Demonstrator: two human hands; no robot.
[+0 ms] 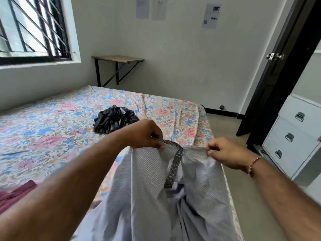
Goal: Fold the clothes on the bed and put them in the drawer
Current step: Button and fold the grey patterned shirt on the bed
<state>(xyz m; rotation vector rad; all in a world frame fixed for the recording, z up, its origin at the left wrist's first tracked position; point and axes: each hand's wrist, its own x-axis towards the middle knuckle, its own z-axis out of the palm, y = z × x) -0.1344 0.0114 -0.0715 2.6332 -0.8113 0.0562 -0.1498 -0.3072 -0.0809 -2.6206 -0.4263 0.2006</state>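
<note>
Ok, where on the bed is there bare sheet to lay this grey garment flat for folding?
The widest bare stretch of the bed lies left of the dark striped garment, running toward the window wall. Another runs right of that heap to the bed's far right edge. Bottom left is tighter, with the maroon cloth. Both the left hand and right hand grip the grey garment.

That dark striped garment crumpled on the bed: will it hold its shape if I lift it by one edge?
Probably not. The dark striped garment lies in a loose, crumpled heap, so it likely hangs limp. It looks thin, probably light. On the floral bedsheet it may drag rather than slide.
</note>
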